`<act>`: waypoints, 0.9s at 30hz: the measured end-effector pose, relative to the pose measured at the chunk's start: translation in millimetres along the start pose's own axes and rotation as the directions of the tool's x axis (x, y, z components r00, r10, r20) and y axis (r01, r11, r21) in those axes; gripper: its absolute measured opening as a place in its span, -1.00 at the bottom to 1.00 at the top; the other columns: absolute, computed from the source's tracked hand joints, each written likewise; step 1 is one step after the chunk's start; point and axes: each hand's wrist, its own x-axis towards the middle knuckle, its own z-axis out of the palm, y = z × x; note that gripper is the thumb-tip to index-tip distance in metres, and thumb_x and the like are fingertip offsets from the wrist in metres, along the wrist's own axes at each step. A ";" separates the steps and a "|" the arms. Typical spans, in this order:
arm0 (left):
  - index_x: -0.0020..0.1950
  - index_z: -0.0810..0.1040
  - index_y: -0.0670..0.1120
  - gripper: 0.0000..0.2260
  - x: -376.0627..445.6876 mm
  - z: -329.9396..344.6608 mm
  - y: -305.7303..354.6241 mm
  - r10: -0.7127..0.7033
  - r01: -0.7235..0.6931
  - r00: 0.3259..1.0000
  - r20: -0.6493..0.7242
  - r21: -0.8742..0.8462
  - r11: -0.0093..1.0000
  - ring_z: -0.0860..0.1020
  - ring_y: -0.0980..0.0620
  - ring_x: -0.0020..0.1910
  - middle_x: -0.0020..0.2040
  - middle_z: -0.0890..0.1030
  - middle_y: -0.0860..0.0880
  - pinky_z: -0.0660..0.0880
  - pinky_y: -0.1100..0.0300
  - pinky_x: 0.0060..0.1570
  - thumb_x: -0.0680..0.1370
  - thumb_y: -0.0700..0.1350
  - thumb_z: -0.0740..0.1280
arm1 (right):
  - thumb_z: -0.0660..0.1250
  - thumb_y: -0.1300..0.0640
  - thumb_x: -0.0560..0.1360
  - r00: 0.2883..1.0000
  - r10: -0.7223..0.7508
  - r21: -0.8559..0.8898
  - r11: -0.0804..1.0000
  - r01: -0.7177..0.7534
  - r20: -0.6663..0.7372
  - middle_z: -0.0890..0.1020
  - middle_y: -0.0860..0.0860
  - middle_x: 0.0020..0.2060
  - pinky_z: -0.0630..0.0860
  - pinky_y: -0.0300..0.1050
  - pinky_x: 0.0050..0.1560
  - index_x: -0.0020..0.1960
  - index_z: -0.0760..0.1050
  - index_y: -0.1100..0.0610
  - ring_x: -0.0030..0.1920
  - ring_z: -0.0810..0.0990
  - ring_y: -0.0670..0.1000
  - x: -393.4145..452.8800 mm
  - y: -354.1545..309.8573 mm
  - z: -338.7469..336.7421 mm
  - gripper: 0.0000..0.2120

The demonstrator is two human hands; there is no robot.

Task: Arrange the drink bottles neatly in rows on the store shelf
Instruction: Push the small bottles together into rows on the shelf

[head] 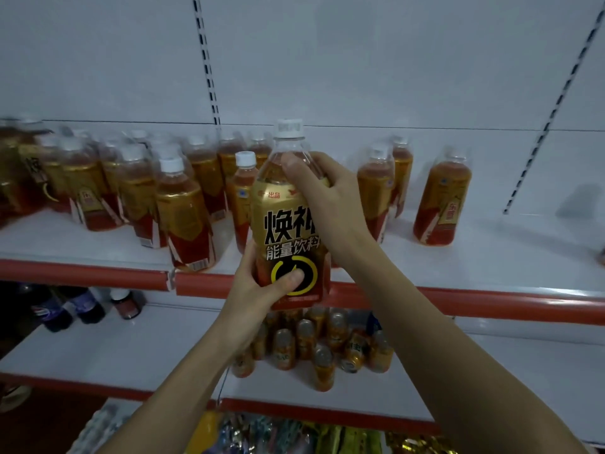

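I hold a gold-and-red energy drink bottle (284,224) with a white cap upright in front of the top shelf (98,244). My left hand (262,290) grips its base, thumb across the yellow ring on the label. My right hand (324,191) wraps its shoulder below the cap. Several matching bottles (183,208) stand crowded on the shelf's left half. Two more bottles (376,188) stand one behind the other to the right, and a single bottle (440,198) stands further right.
The top shelf has a red front lip (491,306) and a white back panel with slotted uprights (209,60). The lower shelf carries orange cans (324,348) and dark cola bottles (65,309). Packaged snacks (294,434) lie at the bottom.
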 end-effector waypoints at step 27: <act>0.28 0.45 0.15 -0.14 48.0 -300.2 54.3 0.007 -0.002 0.976 0.217 -0.024 1.000 0.63 0.13 0.15 0.12 0.68 0.15 0.56 0.29 0.01 0.04 0.29 0.65 | 0.28 -0.09 0.59 0.988 -0.049 -0.067 0.997 0.039 -0.144 0.61 -0.03 -0.27 0.53 0.12 -0.04 -0.15 0.57 0.05 -0.16 0.62 0.07 46.9 -22.3 290.6 -0.74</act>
